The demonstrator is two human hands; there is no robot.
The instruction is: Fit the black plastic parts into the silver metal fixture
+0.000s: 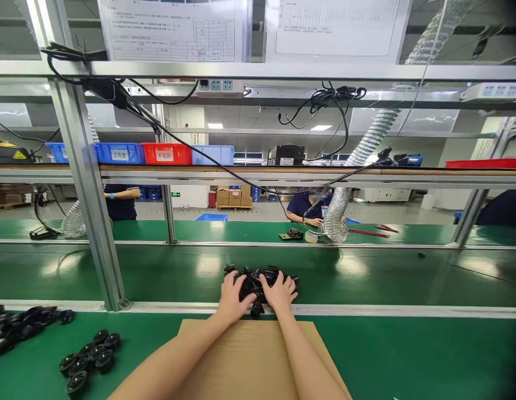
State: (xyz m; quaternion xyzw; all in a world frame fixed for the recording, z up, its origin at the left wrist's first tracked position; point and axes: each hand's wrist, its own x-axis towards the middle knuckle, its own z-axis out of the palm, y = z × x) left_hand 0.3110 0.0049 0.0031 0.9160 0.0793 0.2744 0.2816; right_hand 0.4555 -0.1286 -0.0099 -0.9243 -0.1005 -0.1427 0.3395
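Both hands on black parts pile; red bin label "不良品".

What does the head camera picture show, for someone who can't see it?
Both hands, left hand and right hand, rest on a pile of black parts on a green belt, past a cardboard sheet.
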